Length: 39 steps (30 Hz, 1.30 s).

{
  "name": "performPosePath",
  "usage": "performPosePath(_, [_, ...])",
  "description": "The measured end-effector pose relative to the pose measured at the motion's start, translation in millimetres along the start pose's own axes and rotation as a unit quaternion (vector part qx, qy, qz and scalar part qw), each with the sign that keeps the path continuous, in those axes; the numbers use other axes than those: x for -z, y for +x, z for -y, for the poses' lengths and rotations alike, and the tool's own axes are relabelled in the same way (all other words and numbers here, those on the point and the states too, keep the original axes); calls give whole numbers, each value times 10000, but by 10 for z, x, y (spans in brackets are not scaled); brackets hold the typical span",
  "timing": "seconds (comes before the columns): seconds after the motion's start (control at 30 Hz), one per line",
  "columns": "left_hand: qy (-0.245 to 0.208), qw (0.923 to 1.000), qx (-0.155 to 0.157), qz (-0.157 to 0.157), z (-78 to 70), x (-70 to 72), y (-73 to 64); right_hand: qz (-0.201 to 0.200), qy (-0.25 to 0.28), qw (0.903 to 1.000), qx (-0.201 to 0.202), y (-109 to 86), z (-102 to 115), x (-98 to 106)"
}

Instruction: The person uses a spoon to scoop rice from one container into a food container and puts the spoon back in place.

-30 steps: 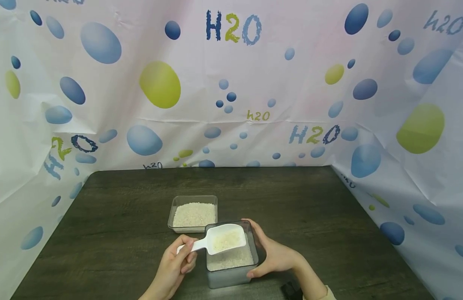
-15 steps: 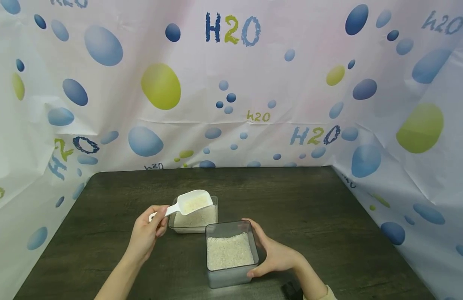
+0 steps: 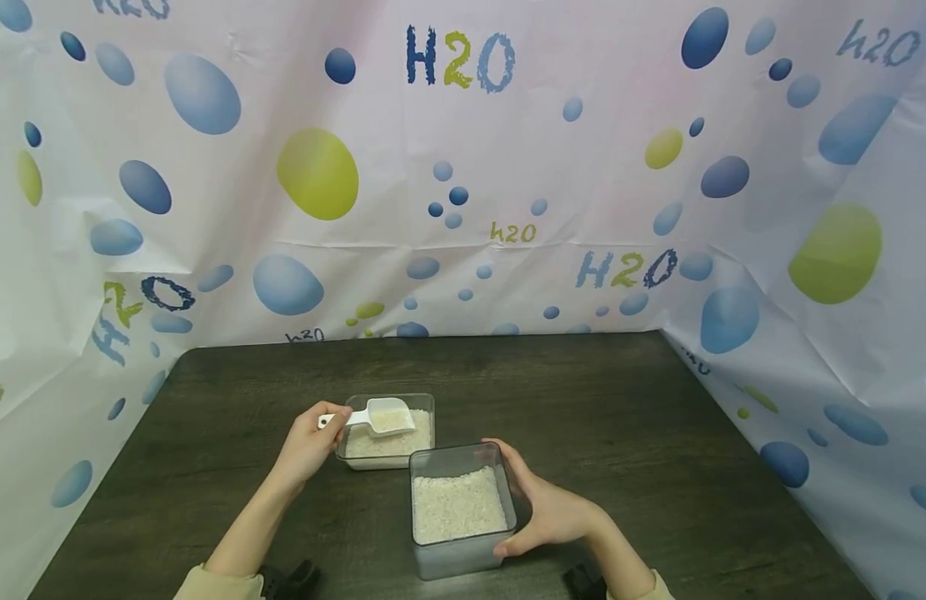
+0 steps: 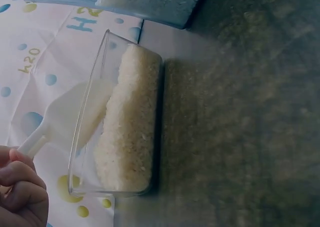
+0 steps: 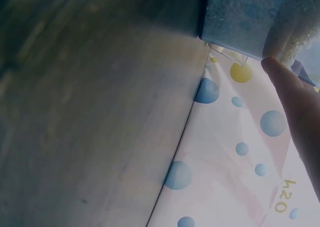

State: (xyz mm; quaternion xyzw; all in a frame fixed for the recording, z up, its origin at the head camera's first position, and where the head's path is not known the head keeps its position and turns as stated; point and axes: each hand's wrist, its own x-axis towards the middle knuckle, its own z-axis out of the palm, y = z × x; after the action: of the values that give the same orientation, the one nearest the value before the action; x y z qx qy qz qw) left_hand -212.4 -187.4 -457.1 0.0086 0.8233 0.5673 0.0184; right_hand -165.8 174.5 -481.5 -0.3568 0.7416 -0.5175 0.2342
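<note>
My left hand (image 3: 307,443) pinches the handle of a small white scoop (image 3: 374,410) that carries some rice. The scoop is above the rice (image 3: 367,448) in a shallow clear container (image 3: 380,464); in the left wrist view, its bowl (image 4: 62,112) shows behind the container's rim. Nearer to me stands a taller grey see-through container (image 3: 458,560), more than half full of rice (image 3: 458,507). My right hand (image 3: 554,510) grips its right side, thumb at the front corner and fingers round the back. In the right wrist view, rice shows through its wall (image 5: 240,17).
Both containers stand on a dark wooden table (image 3: 583,400), close together, the clear one behind and to the left. A white sheet (image 3: 478,150) with blue and green spots hangs behind and at the sides. Black devices (image 3: 288,582) are near the wrists.
My left hand has carried the loaded scoop from above the grey container leftward and back, then lowered it to the clear container. The right hand and grey container stay put.
</note>
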Motion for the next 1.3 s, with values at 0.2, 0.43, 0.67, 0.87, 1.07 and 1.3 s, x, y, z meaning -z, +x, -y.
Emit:
performPosePath(0.2, [535,9983,-193,135,-85,43,65,-5,4,10000,14,0,9,-5])
performPosePath(0.43, [1407,9882,-604,100,-268,115,74,-8,21,10000,46,1,11,-14])
performPosePath(0.67, [1863,9786,-865,81,-459,147,-12,13,4,10000,51,-1,7,-17])
performPosePath(0.87, [2015,9736,-1070,-34,-554,172,-118,4,-20,10000,37,1,16,-9])
performPosePath(1.07, [1663,9796,-1084,-294,-569,199,-206,3,-20,10000,12,3,14,0])
performPosePath(1.3, [194,9883,-1463,-384,-509,178,-282,-8,-29,10000,21,2,26,6])
